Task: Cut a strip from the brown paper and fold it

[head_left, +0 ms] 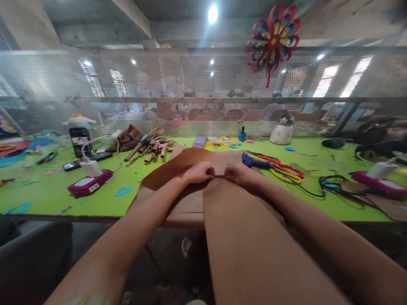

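Note:
A long strip of brown paper (248,237) runs from the table toward me and hangs past the front edge. Its far end is pinched between the fingers of my left hand (202,171) and my right hand (237,173), held a short way apart. A narrow fold or rolled edge shows between the fingertips. Beneath my hands lies more brown paper (187,207), and a curled brown sheet (171,169) rises behind my left forearm. Just beyond my right hand rest a blue-handled tool (256,162) and scissors with red and yellow handles (288,173).
Rolled brown paper tubes (154,146) lie in a pile on the green table (104,203). Purple power strips (90,183) stand left and right. A phone (81,142), a white bottle (282,129) and black cables (337,186) are around. A mesh divider (190,76) rises behind.

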A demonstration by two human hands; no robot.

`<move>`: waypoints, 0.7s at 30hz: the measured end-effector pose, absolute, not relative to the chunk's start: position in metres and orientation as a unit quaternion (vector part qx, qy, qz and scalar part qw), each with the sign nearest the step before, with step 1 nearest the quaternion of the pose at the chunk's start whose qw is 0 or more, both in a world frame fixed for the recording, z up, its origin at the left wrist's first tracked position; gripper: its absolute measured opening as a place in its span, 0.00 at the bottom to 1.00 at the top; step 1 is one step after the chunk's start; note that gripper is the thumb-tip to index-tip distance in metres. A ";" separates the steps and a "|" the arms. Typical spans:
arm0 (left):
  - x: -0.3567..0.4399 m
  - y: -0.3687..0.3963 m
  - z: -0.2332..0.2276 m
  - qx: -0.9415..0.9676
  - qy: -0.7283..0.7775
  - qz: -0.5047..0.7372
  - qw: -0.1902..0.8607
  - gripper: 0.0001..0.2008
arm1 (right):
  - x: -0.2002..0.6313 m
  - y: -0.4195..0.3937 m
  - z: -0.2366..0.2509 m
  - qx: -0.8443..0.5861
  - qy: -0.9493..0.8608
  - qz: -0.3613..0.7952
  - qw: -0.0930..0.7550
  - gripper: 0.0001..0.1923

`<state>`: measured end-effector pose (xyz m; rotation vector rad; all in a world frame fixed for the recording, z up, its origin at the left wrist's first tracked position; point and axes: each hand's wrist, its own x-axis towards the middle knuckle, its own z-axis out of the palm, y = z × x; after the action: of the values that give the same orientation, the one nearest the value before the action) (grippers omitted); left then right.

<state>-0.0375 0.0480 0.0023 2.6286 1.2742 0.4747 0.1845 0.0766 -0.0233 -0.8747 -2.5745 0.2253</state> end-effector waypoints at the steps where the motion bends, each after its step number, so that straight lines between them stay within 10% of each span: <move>1: -0.037 0.047 0.004 0.883 0.436 0.149 0.087 0.04 | 0.186 0.075 -0.023 -0.317 -0.924 0.072 0.200 0.05; 21: -0.048 0.038 0.024 0.875 0.472 0.050 0.099 0.10 | 0.186 0.044 -0.007 -0.273 -0.949 -0.119 0.102 0.05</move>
<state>-0.0480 0.0380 0.0236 2.5862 1.3960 0.1489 0.1858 0.0441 -0.0068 -0.8047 -2.8031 -0.3524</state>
